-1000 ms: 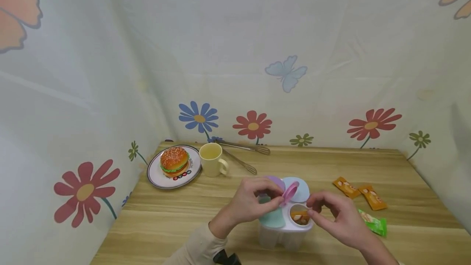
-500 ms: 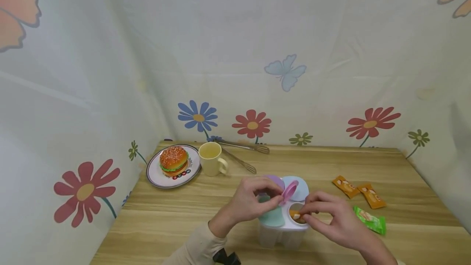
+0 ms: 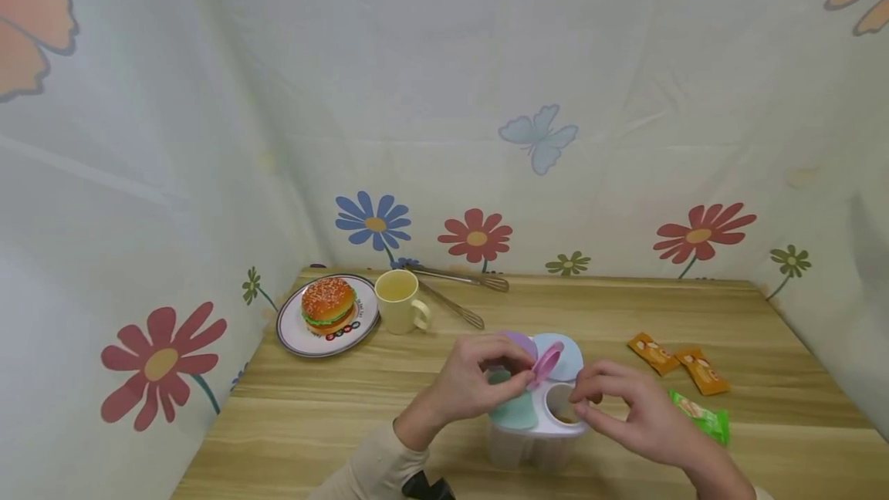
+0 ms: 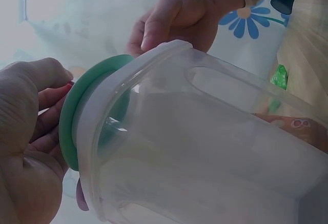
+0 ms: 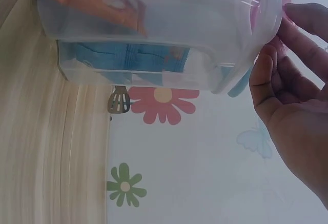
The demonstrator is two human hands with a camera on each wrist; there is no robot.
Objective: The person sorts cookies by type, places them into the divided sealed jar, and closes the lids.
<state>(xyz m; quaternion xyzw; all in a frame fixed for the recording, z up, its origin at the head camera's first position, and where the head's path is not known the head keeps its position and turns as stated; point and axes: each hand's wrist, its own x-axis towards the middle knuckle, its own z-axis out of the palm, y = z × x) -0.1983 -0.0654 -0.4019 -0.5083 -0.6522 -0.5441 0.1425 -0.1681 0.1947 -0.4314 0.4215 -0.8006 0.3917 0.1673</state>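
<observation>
A clear storage box with several compartments and coloured round lids stands at the table's front. My left hand pinches the raised pink lid between thumb and fingers. At the rim of the uncovered compartment is my right hand, its fingers loosely bent with nothing between them. Through the wall in the right wrist view, an orange snack packet lies low in one compartment and a blue packet in another. The green lid covers a compartment beside my left hand.
Two orange packets and a green packet lie right of the box. A plate with a toy hamburger, a yellow mug and a metal whisk are at the back left. Patterned curtain surrounds the table.
The orange packet has gone down from the compartment's mouth into the box. My right fingers reached in, let it go and drew back slightly. The left hand still holds the pink lid up.
</observation>
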